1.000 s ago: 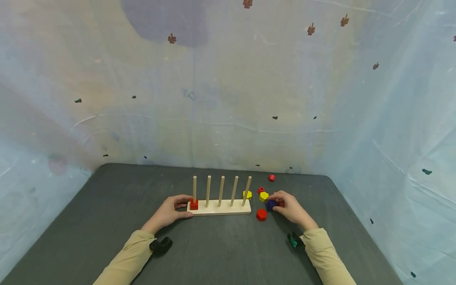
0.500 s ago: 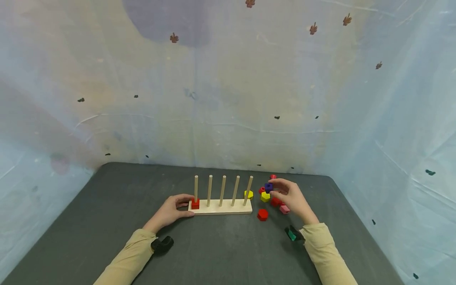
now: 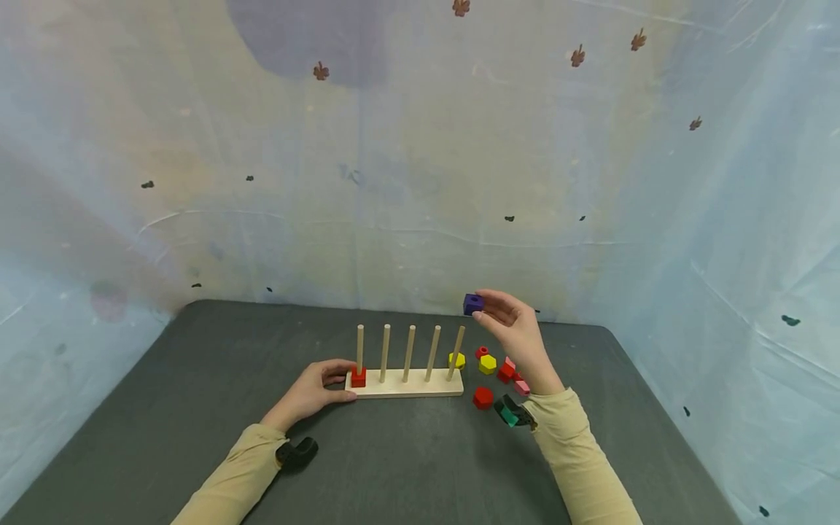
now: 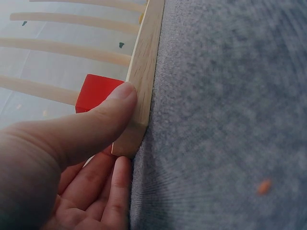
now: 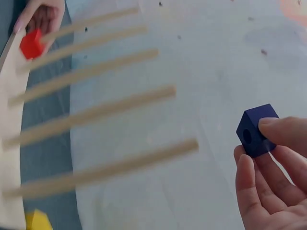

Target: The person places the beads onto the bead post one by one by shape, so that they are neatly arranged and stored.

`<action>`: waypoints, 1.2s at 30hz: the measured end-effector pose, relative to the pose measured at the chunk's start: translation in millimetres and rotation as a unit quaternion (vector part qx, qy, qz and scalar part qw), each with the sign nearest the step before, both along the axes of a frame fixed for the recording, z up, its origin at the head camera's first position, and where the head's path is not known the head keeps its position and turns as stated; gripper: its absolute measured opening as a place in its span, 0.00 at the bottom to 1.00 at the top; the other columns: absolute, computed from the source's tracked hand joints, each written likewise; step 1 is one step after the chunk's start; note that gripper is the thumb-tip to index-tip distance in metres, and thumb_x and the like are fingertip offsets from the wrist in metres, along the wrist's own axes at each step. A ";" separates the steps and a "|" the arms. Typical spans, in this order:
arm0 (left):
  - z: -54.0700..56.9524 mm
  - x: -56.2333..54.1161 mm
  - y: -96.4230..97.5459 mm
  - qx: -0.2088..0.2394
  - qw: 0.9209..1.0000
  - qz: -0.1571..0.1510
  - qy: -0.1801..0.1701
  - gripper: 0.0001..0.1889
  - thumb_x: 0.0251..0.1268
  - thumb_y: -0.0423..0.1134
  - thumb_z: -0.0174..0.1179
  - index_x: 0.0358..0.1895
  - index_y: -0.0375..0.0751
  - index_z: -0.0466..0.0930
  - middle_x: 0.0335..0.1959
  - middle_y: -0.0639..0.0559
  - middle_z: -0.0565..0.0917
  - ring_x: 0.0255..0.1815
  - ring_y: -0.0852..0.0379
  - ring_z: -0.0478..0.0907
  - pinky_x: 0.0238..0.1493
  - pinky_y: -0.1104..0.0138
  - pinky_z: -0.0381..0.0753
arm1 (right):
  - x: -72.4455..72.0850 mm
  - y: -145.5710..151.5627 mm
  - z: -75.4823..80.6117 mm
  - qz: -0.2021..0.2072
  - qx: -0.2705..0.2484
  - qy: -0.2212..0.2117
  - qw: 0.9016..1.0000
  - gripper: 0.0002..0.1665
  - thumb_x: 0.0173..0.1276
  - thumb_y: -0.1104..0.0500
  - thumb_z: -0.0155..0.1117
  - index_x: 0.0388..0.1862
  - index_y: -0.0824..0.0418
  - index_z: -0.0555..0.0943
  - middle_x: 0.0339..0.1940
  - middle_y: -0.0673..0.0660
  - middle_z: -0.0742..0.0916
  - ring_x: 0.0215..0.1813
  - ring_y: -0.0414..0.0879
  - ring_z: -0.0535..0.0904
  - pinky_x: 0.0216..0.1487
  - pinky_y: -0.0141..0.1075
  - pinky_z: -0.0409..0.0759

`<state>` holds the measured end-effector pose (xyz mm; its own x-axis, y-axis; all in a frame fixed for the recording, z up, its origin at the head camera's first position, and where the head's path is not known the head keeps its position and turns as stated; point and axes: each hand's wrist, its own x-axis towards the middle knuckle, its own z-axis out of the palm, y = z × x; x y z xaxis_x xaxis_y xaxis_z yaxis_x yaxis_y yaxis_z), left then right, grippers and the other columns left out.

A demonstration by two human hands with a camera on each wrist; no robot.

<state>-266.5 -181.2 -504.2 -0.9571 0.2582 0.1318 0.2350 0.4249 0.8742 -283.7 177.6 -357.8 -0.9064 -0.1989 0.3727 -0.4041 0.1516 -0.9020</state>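
Note:
A wooden base [image 3: 404,383] with several upright pegs [image 3: 408,353] stands on the dark table [image 3: 197,379]. A red cube [image 3: 357,377] sits at the foot of the leftmost peg. My left hand [image 3: 313,390] grips the base's left end [image 4: 136,96], thumb on its front edge beside the red cube [image 4: 96,92]. My right hand [image 3: 510,328] is raised above and right of the rightmost peg, pinching a dark blue cube [image 3: 473,304] with a hole [image 5: 256,130] between thumb and fingers.
Loose pieces lie right of the base: a yellow hexagon [image 3: 487,364], another yellow piece [image 3: 456,359], a red hexagon [image 3: 482,397], small red and pink blocks [image 3: 508,372]. Pale draped sheeting [image 3: 420,146] backs the table on three sides.
My right hand has picked the blue cube up from among the loose pieces and lifted it up and left, above the rightmost peg's top. The left hand stays on the base.

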 end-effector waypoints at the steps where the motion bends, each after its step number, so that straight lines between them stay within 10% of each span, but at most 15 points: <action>1: 0.1 0.0 -0.1 0.000 1.000 0.000 0.001 0.31 0.50 0.38 0.74 0.60 0.37 0.76 0.58 0.42 0.77 0.57 0.46 0.75 0.58 0.56 0.76 | -0.1 -5.1 1.8 0.006 0.001 0.005 1.000 0.24 0.64 0.57 0.68 0.59 0.59 0.78 0.55 0.57 0.81 0.55 0.49 0.79 0.54 0.34 0.79; 19: -0.2 -2.4 -1.3 0.001 1.000 -0.002 0.001 0.29 0.50 0.37 0.73 0.59 0.37 0.77 0.56 0.42 0.78 0.56 0.46 0.76 0.58 0.54 0.76 | 21.4 -105.6 16.2 0.139 0.004 0.033 0.990 0.21 0.65 0.72 0.63 0.58 0.71 0.76 0.53 0.66 0.81 0.54 0.57 0.79 0.54 0.39 0.80; 36: -1.5 -2.3 -4.0 0.002 0.999 -0.024 0.022 0.30 0.52 0.37 0.72 0.60 0.35 0.75 0.57 0.40 0.77 0.56 0.44 0.76 0.57 0.54 0.76 | 29.3 -148.4 7.6 0.121 0.060 0.090 0.987 0.20 0.66 0.69 0.63 0.58 0.70 0.76 0.53 0.64 0.82 0.53 0.56 0.79 0.54 0.51 0.78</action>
